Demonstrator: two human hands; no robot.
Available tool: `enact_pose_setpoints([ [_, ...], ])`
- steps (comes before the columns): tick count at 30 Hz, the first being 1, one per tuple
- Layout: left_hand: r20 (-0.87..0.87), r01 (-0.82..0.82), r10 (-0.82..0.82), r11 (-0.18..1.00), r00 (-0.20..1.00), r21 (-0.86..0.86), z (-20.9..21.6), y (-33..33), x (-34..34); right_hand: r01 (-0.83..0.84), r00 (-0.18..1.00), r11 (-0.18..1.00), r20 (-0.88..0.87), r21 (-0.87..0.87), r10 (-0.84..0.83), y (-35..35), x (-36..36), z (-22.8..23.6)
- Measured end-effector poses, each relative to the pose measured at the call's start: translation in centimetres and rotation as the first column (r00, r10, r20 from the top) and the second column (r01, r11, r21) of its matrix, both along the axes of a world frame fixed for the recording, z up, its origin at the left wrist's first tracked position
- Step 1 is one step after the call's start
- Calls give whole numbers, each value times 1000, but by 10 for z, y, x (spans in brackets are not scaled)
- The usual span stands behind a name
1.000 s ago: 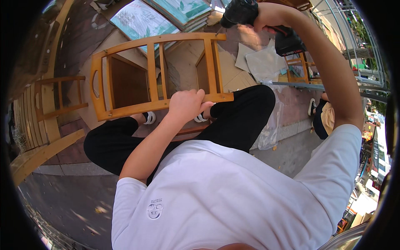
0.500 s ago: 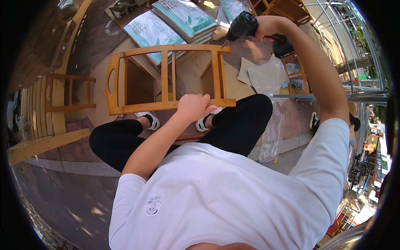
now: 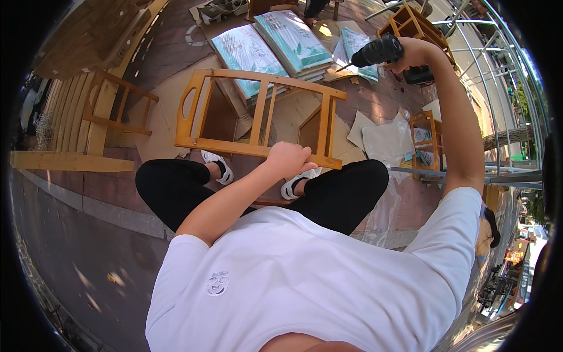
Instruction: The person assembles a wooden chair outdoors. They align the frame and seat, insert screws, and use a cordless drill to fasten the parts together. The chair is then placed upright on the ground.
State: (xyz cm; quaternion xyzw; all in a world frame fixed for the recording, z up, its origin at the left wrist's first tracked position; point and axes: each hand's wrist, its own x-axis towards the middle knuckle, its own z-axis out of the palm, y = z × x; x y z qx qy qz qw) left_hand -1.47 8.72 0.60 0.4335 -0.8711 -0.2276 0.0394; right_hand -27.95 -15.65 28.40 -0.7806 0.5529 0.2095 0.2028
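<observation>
A black power drill (image 3: 378, 51) is gripped by my right hand (image 3: 413, 56), the arm stretched far out to the right. Its thin bit points left and down, apart from the far right corner of an orange-brown wooden chair or stool frame (image 3: 226, 146). This frame stands in front of my knees, with slats, a slotted end at its left and brown panels below. My left hand (image 3: 287, 160) is closed around its near rail, close to the right end. What lies under my fingers is hidden.
Flat packs (image 3: 293, 44) in clear wrap lie beyond the frame on cardboard. A smaller wooden frame (image 3: 120, 105) stands at left beside a slatted bench (image 3: 70, 161). Plastic sheeting (image 3: 387, 138) lies at right near metal poles (image 3: 498, 117) and another wooden piece (image 3: 425, 141).
My right hand has moved the drill to the right, and its bit has come away from the frame's far corner. My left hand keeps its hold on the near rail. The view has shifted.
</observation>
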Motion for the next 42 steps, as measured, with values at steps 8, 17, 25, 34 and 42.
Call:
enact_pose_setpoints([
  [8, -364, -136, 5, 933, 931, -334, 4, 19, 26, 61, 933, 996, 351, 70, -81, 63, 154, 1],
  [17, -817, -966, 520, -65, -247, 251, -30, 43, 234, -217, 931, 947, 342, 237, 127, 114, 289, -50],
  [25, 399, 611, 633, 150, -663, 777, -92, 44, 203, -325, 931, 919, 244, 223, 270, 145, 335, -56],
  [34, 386, 688, 651, 298, -653, 662, -85, 29, 202, -319, 939, 926, 200, 204, 280, 152, 352, -56],
  [42, 384, 703, 658, 322, -648, 634, -93, 27, 202, -307, 951, 935, 100, 181, 293, 163, 365, -45],
])
